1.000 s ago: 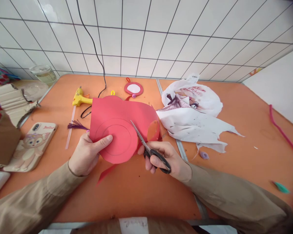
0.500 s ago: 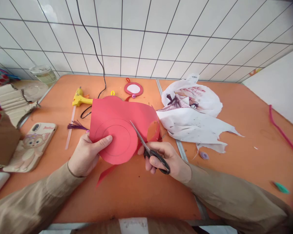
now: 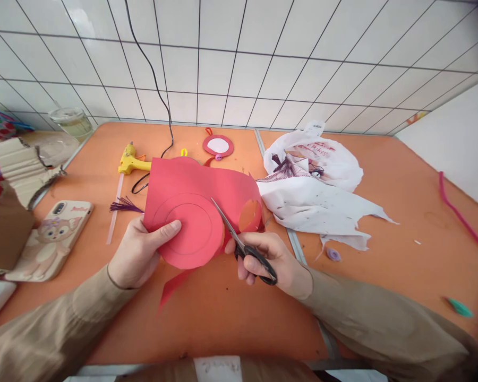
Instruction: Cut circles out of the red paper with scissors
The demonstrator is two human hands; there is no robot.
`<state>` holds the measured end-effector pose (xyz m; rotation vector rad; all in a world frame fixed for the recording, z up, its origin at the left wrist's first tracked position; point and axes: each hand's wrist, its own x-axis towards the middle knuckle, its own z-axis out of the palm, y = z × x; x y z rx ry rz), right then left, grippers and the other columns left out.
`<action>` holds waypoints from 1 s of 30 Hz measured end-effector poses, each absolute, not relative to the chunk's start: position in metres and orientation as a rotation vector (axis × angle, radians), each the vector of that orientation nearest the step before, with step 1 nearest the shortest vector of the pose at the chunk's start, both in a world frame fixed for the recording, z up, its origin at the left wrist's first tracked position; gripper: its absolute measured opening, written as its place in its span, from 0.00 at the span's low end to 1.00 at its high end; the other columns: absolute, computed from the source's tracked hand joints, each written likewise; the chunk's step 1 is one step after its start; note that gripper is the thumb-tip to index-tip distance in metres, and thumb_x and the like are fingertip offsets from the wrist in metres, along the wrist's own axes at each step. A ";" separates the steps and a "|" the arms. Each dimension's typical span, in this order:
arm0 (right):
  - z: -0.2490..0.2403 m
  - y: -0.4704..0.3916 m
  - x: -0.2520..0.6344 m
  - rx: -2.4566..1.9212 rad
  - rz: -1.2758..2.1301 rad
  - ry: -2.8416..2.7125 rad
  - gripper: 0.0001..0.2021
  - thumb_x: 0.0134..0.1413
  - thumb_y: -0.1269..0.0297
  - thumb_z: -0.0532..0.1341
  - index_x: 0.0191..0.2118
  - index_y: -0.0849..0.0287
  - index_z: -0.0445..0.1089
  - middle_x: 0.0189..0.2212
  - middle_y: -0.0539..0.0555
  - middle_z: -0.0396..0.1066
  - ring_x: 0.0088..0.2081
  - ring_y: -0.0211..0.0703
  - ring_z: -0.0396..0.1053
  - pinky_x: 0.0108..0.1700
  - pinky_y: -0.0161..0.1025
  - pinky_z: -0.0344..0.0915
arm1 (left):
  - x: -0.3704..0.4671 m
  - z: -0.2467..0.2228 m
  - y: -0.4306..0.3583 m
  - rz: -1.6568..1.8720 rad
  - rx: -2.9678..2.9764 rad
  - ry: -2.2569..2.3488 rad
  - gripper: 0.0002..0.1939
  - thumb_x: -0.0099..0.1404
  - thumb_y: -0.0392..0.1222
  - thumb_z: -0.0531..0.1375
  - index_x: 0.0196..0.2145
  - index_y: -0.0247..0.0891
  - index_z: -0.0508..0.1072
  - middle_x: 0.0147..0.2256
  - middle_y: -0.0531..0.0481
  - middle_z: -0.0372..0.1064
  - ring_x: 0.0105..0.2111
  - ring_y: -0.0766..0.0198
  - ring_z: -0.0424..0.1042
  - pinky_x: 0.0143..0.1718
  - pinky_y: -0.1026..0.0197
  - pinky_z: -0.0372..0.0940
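My left hand (image 3: 137,249) pinches a sheet of red paper (image 3: 199,178) at its left side, thumb on top. Two rings are drawn on the sheet, and its rounded lower edge is cut along the outer one. A narrow cut strip (image 3: 175,286) hangs below it. Scissors (image 3: 245,246) with black handles are gripped in my right hand (image 3: 271,260). Their blades point up and left over the paper, beside the circle's right edge. An opening in the paper to the right shows the orange table. My left fingers are hidden beneath the sheet.
A yellow glue gun (image 3: 129,159) with a black cord lies behind the paper. A red round ornament (image 3: 218,144) is near the wall. To the right is a crumpled white plastic bag (image 3: 322,170); at left are a phone (image 3: 51,239) and a cardboard box (image 3: 8,228).
The red paper and my left hand have shifted very slightly left. The scissors are almost in the same place, and the hanging strip has swung a little.
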<state>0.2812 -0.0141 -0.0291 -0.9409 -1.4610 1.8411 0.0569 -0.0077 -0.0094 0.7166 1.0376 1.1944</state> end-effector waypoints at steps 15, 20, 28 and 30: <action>-0.031 -0.013 0.284 -0.926 1.925 -1.422 0.24 0.44 0.47 0.62 0.36 0.66 0.66 0.18 0.51 0.68 0.17 0.32 0.65 0.19 0.27 0.64 | 0.054 -0.005 -0.004 1.128 0.624 1.060 0.06 0.52 0.34 0.64 0.30 0.34 0.77 0.29 0.47 0.77 0.28 0.62 0.75 0.31 0.68 0.70; -0.030 -0.013 0.284 -0.913 1.922 -1.417 0.24 0.45 0.47 0.61 0.37 0.67 0.67 0.18 0.51 0.68 0.16 0.32 0.65 0.18 0.28 0.63 | 0.056 -0.003 -0.003 1.125 0.535 1.062 0.05 0.52 0.32 0.64 0.30 0.32 0.77 0.28 0.46 0.77 0.26 0.62 0.75 0.29 0.67 0.70; -0.032 -0.013 0.284 -0.917 1.942 -1.416 0.24 0.44 0.46 0.61 0.36 0.66 0.66 0.18 0.51 0.68 0.17 0.32 0.64 0.19 0.28 0.63 | 0.055 -0.004 -0.003 1.162 0.501 1.102 0.04 0.51 0.32 0.64 0.27 0.30 0.77 0.26 0.44 0.77 0.26 0.61 0.75 0.27 0.68 0.70; -0.032 -0.013 0.284 -0.913 1.946 -1.416 0.24 0.44 0.47 0.61 0.37 0.66 0.66 0.18 0.51 0.68 0.16 0.31 0.64 0.19 0.28 0.63 | 0.055 -0.004 -0.004 1.163 0.509 1.103 0.05 0.51 0.33 0.64 0.29 0.31 0.77 0.27 0.45 0.77 0.27 0.61 0.75 0.29 0.68 0.70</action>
